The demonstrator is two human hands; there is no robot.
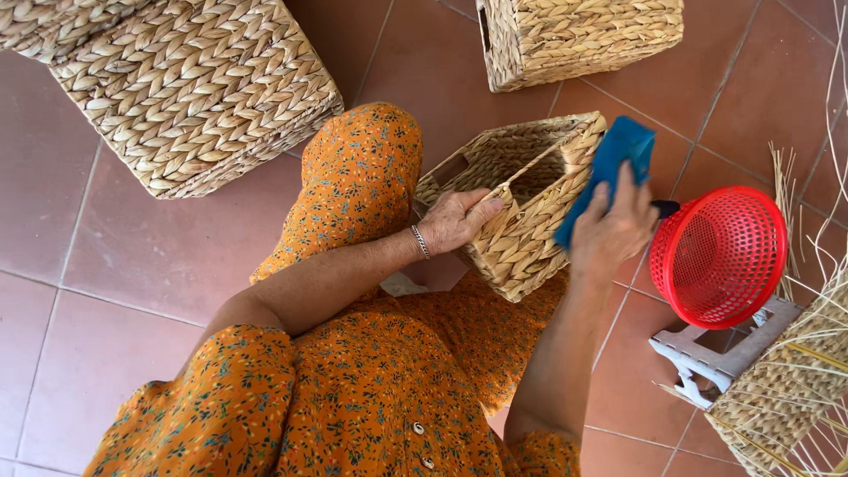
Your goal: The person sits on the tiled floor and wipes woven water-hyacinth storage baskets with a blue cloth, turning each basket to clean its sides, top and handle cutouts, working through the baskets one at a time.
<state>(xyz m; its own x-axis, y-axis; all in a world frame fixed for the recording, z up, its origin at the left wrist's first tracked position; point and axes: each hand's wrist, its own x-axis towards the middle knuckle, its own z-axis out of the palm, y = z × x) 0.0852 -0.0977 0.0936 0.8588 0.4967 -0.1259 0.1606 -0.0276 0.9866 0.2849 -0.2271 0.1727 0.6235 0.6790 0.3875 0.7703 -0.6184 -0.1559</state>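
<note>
Basket work, seated person in orange floral dress, view straight down. Left hand [455, 221] clamps the near rim of a small woven basket [517, 208], thumb over the edge, fingers closed on the weave; basket rests tilted on the lap, open mouth facing up and away, long axis running from lower left near the knee to upper right. Right hand [614, 231] is wrapped shut around a blue tool [618, 163], which sticks up and slightly right from the fist; its upper end sits at the basket's far right corner, touching or just beside the rim, cannot tell which. So basket lies left of the right hand and directly under the left hand; left hand is the one on it. Red mesh basket [720, 256] sits just right of the right hand on a small white stool [720, 358]. Larger woven baskets lie on the tiled floor [132, 291]: one upper left [190, 93], one top centre [579, 35]. Loose straw and unfinished weaving at lower right [786, 397].
</note>
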